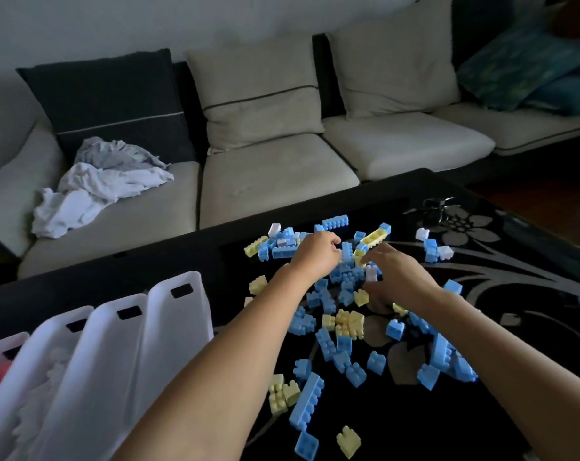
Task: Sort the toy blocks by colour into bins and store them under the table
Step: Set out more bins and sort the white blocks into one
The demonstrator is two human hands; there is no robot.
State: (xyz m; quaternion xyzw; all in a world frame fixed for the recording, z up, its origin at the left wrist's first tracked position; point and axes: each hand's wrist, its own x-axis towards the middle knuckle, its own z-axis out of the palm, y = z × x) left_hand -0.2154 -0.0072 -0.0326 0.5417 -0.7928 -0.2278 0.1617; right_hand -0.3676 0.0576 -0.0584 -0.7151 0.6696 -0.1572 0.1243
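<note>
Toy blocks [345, 327], blue, yellow and white, lie strewn across the black desk [398, 427], with white bins [115, 344] at 8 o'clock. Left hand [315, 254] curls into the heap, grip unclear. Right hand [398, 277] pinches a white block [371, 273]. Sofa [275, 181] sits at 12 o'clock.

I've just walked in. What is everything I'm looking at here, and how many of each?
blue plastic toy blocks: dozens, blue, scattered across the table
pale yellow plastic toy blocks: several, yellow, mixed among the blue
white plastic toy blocks: a few, white, far side
white plastic bins: four, white, row at near left
black table: one, grey flower pattern
beige sofa: one, behind the table
black cushion: one, sofa's left
beige cushions: two, sofa's middle
teal cushions: two, far right
crumpled cloth: one heap, white and grey, on sofa
left hand, right hand: in the pile, grip unclear
</note>
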